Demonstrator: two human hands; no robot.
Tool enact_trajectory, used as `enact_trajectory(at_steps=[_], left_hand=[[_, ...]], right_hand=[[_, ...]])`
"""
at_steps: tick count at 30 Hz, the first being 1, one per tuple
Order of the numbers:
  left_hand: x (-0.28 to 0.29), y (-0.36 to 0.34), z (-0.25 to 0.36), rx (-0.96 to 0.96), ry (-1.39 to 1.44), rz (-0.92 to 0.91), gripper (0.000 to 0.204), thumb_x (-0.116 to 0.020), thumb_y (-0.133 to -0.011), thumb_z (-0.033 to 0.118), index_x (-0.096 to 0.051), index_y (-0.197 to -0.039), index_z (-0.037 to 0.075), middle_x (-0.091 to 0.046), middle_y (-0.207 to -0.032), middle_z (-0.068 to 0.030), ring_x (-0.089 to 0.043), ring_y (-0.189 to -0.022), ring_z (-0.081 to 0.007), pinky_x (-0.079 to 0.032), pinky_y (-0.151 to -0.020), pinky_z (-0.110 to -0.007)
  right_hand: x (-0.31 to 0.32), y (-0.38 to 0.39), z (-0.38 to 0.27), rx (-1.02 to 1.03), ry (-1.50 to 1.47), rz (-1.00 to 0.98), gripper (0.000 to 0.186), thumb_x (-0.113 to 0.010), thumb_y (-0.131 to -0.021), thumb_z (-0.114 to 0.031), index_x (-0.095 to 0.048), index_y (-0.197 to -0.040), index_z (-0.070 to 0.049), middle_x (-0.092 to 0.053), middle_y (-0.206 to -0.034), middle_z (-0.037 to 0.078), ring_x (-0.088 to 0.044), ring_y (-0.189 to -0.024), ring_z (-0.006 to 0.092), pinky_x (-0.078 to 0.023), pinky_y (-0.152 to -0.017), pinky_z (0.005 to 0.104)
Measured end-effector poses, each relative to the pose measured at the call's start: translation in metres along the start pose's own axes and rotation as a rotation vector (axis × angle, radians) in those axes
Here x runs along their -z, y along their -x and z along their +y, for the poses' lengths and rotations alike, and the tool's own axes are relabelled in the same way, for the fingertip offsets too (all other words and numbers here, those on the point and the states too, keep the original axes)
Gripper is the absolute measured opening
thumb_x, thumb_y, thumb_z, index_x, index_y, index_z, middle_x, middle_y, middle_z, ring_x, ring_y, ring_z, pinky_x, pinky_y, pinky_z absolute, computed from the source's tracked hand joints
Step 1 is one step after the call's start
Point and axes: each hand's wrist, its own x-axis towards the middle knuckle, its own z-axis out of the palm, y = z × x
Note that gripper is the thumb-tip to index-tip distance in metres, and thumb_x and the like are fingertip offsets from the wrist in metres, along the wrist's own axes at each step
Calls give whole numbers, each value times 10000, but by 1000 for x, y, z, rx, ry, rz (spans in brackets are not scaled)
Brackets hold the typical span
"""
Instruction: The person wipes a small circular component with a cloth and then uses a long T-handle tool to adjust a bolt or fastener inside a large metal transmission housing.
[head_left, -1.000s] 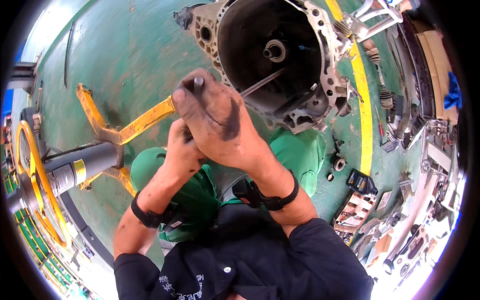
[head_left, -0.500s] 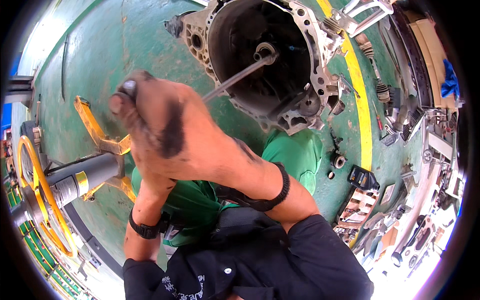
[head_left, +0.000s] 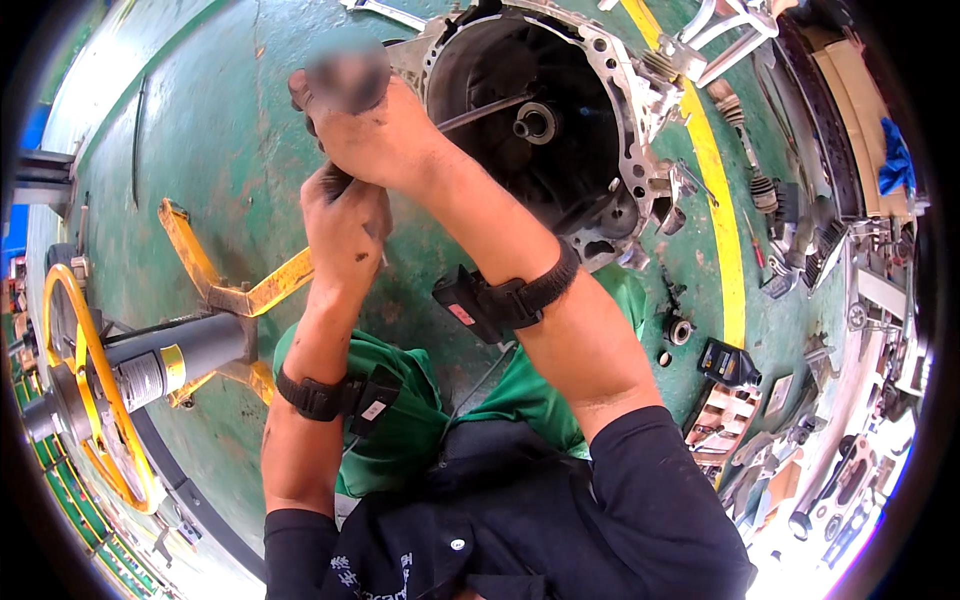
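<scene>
A round, cast-metal bell housing [head_left: 640, 110] stands open-side up in front of me, a central shaft with a bearing ring [head_left: 536, 123] inside its dark cavity. A long metal bar [head_left: 484, 112] reaches from my right hand [head_left: 365, 115] into the cavity, its far end beside and beyond the shaft. My right hand is closed around the bar's near end; part of that hand is blurred. Just below it, nearly touching, my left hand [head_left: 345, 225] is curled closed, thumb upward. Whatever lies in its fingers is hidden.
At the left is a yellow-legged stand [head_left: 250, 295] with a grey cylinder and yellow wheel. Right of my knees lie a small bearing part [head_left: 680, 330] and a black bottle [head_left: 728, 362]. Loose parts crowd the right side past a yellow floor line [head_left: 722, 220].
Both hands have moved forward, away from my body, and the left now shows below the right. The bar's far end has shifted off the central shaft toward the far left.
</scene>
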Motion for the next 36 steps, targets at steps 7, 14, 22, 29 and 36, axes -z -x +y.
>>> enact_trajectory(at_steps=[7, 14, 22, 29, 36], left_hand=[[7, -12, -5, -96, -137, -89, 145, -559, -907, 129, -511, -812, 30, -471, -622, 5, -400, -465, -75, -288, -427, -229], [7, -28, 13, 61, -203, -115, 81, -550, -876, 111, -504, -838, 55, -434, -643, 28, -400, -518, -64, -295, -467, -222], [19, -42, -35, -722, -883, 13, 66, -629, -761, 39, -604, -817, 15, -608, -702, -100, -552, -569, -245, -393, -507, -328], [8, -35, -31, -626, -625, 65, 143, -690, -748, 82, -631, -851, 2, -651, -819, -169, -613, -803, -398, -465, -673, -413], [10, -35, -33, -783, -806, 49, 300, -700, -787, 114, -605, -1050, 7, -632, -968, -152, -610, -912, -279, -464, -813, -331]], right_hand=[[-20, -24, 38, 178, 237, 85, 317, -426, -974, -277, -631, -999, -37, -620, -1055, 265, -581, -1002, 456, -474, -870, 493], [-19, -51, 33, -220, -307, 16, 466, -458, -951, -358, -649, -847, 55, -662, -889, 268, -627, -879, 424, -494, -821, 451], [-33, -30, 26, -381, -822, 69, 493, -465, -957, -390, -532, -681, 14, -534, -647, 135, -485, -637, 224, -451, -652, 386], [-28, -16, 17, -225, -910, 159, 441, -459, -941, -305, -377, -608, -28, -341, -568, 24, -313, -573, 126, -349, -527, 331], [-32, -5, 15, -179, -965, 234, 343, -485, -932, -283, -429, -656, -88, -419, -587, -30, -418, -529, 83, -350, -487, 264]])
